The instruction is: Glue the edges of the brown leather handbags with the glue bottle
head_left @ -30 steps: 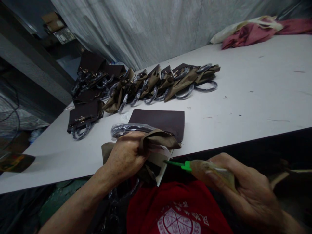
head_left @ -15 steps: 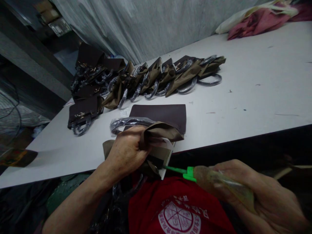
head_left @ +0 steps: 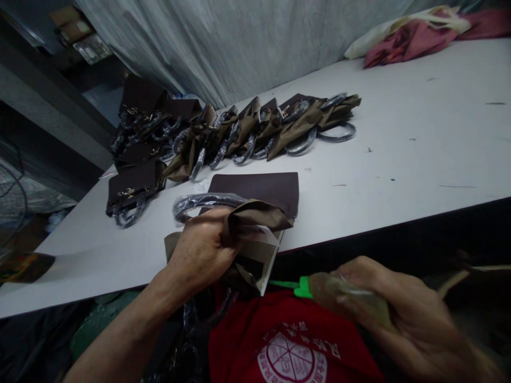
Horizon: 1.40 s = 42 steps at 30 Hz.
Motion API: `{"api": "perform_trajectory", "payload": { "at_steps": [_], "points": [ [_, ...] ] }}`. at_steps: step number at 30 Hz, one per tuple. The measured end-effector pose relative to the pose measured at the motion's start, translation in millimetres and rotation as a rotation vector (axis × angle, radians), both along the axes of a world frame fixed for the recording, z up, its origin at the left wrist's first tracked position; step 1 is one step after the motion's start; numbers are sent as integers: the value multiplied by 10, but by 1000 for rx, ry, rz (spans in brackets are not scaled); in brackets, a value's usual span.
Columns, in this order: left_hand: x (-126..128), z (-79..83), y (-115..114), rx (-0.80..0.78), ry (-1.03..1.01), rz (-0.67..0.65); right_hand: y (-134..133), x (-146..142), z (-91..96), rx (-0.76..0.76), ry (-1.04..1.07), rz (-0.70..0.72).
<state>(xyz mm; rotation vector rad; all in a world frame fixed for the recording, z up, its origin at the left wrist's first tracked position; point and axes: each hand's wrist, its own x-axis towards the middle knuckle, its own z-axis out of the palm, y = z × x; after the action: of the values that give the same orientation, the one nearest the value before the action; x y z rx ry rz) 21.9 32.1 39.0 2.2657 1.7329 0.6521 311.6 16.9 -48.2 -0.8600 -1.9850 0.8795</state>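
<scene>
My left hand (head_left: 205, 244) is closed round the bunched olive-brown lining of a dark brown handbag (head_left: 259, 186) at the table's front edge. The bag's flap lies on the table, and a plastic-wrapped handle (head_left: 199, 202) arches behind my knuckles. A pale panel edge (head_left: 269, 266) sticks out below the lining. Wrapped in my right hand (head_left: 399, 308) is a squeeze bottle (head_left: 347, 298) of yellowish-brown stuff with a bright green cap and thin nozzle. Its nozzle points left, close to the panel's lower corner; whether they touch I cannot tell.
Several similar handbags (head_left: 255, 127) lie in a row at the back of the white table (head_left: 399, 143), with more stacked at the left. Red and cream cloth (head_left: 411, 42) lies at the back right. A dark container (head_left: 27, 266) stands at the left edge.
The right hand and bottle have moved slightly left and turned a little in view. The left hand still grips the lining; the whole scene has shifted slightly left.
</scene>
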Motion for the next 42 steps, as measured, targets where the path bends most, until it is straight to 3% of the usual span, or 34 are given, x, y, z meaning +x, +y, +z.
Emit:
{"api": "perform_trajectory", "payload": {
  "at_steps": [3,8,10,13,19,25,39,42],
  "points": [
    [0,7,1,-10,-9,-13,122,102,-35,-58,28,-24],
    [-3,-1,-4,-2,8,-4,355,146,-155,7,86,-328],
    [-13,-7,-7,6,33,1,448,103,-226,19,85,-379],
    [-26,-12,-9,5,27,-6,498,47,-300,-12,63,-345],
    [-16,-7,-12,19,-7,-34,367,15,-258,-60,70,-20],
    [-31,-2,-5,-11,26,-11,600,-10,-373,13,-37,-297],
    [-44,15,5,-17,11,7,695,-59,-428,94,-47,-311],
    [-94,72,13,-47,3,40,707,-71,-410,132,-13,-438]
  ]
}}
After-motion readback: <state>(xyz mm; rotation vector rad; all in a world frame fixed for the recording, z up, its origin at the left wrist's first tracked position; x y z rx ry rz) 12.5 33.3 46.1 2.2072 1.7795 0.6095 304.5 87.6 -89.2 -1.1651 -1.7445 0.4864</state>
